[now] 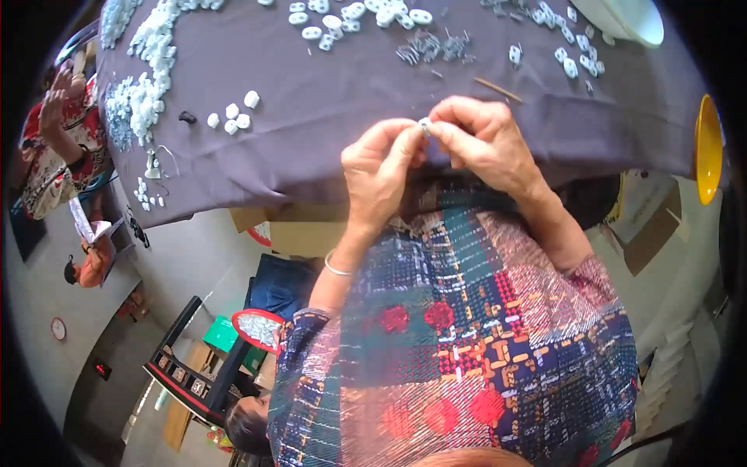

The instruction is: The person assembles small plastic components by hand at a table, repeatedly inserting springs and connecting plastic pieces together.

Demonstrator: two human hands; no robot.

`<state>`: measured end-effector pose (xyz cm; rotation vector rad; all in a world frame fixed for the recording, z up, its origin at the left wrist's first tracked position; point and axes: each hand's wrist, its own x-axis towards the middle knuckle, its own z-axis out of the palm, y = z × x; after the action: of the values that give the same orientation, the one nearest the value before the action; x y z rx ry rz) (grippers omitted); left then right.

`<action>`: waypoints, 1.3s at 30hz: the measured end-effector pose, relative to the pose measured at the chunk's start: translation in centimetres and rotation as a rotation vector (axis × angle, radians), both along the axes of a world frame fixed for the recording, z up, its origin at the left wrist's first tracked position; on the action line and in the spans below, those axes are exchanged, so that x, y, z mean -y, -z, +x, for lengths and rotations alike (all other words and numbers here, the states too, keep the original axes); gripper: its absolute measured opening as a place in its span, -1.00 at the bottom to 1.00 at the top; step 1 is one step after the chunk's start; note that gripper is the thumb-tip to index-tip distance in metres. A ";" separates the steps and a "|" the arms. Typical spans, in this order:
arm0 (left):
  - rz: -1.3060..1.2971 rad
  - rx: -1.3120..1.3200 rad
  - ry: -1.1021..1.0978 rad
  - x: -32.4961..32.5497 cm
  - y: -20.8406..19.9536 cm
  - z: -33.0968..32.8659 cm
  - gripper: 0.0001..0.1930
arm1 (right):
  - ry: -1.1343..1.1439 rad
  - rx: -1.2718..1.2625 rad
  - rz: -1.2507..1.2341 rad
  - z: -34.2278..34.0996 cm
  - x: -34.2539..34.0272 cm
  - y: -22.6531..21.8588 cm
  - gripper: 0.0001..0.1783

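Observation:
Above the near edge of the dark cloth, my left hand (377,167) and my right hand (489,144) meet fingertip to fingertip. Thumb and forefinger of each are pinched on one small white plastic piece (425,124), mostly covered by the fingers. A thin brown stick (498,89) lies just beyond my right hand. Farther out is a loose heap of small grey metal pins (432,47). White oval pieces with two holes (354,11) are scattered behind it, and more such pieces (571,67) lie to the right.
Dense piles of small white parts (152,62) cover the table's (257,70) far left. Several white rounded pieces (231,113) and a small black piece (187,117) lie nearer. A white bowl (642,23) stands far right; a yellow dish (706,148) is at the right edge. Other people sit at left.

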<state>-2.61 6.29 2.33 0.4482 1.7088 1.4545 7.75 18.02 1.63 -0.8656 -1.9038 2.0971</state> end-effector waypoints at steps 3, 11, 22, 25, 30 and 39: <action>-0.029 -0.038 0.049 0.3 0.5 -0.1 -0.90 | 0.008 0.033 -0.034 0.4 0.3 0.1 -0.88; -0.039 0.122 0.054 0.6 0.7 -0.6 -0.87 | 0.037 0.066 -0.235 0.1 0.1 0.0 -0.88; -0.017 -0.942 -0.118 -3.8 2.1 -12.4 -0.82 | 0.136 0.082 -0.302 -0.5 -0.5 -0.3 -0.90; -0.150 -1.098 -0.032 -4.4 2.7 -13.4 -0.83 | 0.140 0.069 -0.316 -0.4 -0.2 -0.3 -0.90; -0.077 -1.150 0.006 -4.1 2.7 -11.9 -0.84 | 0.135 0.057 -0.293 -0.1 0.0 0.4 -0.89; 0.188 0.357 -0.144 0.3 0.1 -5.7 -0.83 | 0.150 0.063 -0.233 -0.6 -0.2 0.0 -0.90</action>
<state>-8.31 5.98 2.18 0.1519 1.3488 1.6932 7.17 18.21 1.61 -1.0969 -1.5867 2.2524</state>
